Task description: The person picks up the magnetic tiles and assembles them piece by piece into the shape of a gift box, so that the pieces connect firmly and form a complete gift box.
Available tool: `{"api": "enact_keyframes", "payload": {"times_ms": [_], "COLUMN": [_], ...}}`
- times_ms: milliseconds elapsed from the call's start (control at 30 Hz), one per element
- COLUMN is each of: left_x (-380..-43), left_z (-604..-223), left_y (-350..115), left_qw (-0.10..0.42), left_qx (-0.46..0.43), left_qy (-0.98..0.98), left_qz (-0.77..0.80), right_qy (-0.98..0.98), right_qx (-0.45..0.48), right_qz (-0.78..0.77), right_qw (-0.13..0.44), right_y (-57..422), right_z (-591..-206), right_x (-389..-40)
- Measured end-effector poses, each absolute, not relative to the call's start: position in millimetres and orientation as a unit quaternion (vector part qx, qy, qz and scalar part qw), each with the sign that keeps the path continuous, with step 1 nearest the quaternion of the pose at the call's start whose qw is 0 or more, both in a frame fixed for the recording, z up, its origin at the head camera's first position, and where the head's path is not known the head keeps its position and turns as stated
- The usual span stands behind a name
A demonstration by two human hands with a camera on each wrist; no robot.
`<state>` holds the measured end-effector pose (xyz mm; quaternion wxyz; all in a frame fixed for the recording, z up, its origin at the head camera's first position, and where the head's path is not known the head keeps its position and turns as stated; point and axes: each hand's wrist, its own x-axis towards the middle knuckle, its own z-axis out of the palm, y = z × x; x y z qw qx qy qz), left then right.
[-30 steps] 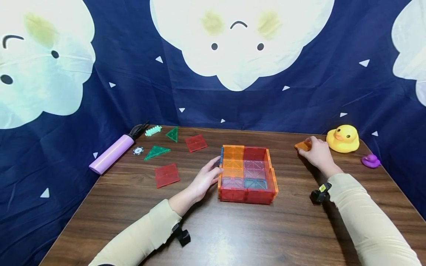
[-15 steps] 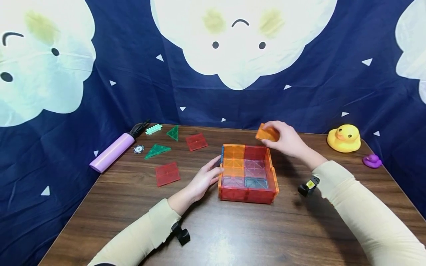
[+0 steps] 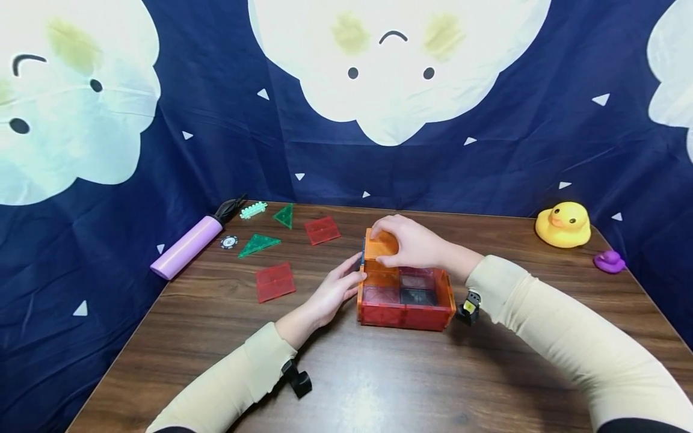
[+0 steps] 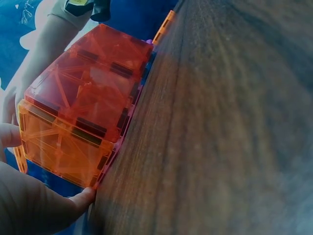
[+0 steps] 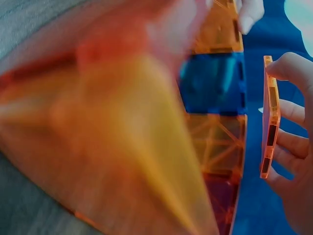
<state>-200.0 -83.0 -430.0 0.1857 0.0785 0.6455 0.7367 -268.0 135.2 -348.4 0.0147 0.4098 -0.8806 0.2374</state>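
Observation:
An open box of clear magnetic tiles (image 3: pixel 403 316) stands mid-table, with red and orange walls. A blue tile (image 5: pixel 212 83) belongs to its left wall. My right hand (image 3: pixel 419 243) pinches an orange square magnetic tile (image 3: pixel 383 244) by its edges, over the box's back left corner. In the right wrist view the held tile (image 5: pixel 270 117) appears edge-on, apart from the wall. My left hand (image 3: pixel 331 294) rests against the box's left wall with fingers extended. Its thumb (image 4: pixel 80 201) touches a lower corner in the left wrist view.
On the left lie red square tiles (image 3: pixel 275 282), green triangle tiles (image 3: pixel 258 244), a poker chip (image 3: pixel 229 242), a mint-green toy piece (image 3: pixel 253 210) and a pink cylinder (image 3: pixel 186 246). A yellow rubber duck (image 3: pixel 563 225) and a purple duck (image 3: pixel 609 261) sit at the right.
My right hand has carried the orange tile left from beside the yellow duck to above the box's back left corner. My left hand has stayed at the left wall.

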Motion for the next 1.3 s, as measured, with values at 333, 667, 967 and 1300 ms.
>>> {"api": "enact_keyframes", "payload": {"times_ms": [333,667,967,1300], "left_x": [-200.5,-200.2,-200.2,-200.1], "left_z": [-430.1,-429.6,-430.0,-431.8], "left_y": [-82.7,-82.8,-81.1,-80.6], "left_qw": [0.182,0.186,0.188,0.173], "left_qx": [0.084,0.083,0.075,0.069], "left_qy": [0.644,0.642,0.643,0.65], "left_qz": [0.738,0.739,0.739,0.737], "right_qy": [-0.884,-0.884,-0.887,-0.883], "right_qx": [0.408,0.409,0.387,0.253], "right_qz": [0.229,0.228,0.25,0.344], "right_qw": [-0.003,-0.015,0.014,0.194], "right_y": [127.7,130.1,141.8,189.7], "right_z": [-358.6,-359.1,-343.1,-334.3], "right_x": [-265.8,-266.9,-256.1,-200.1]}}
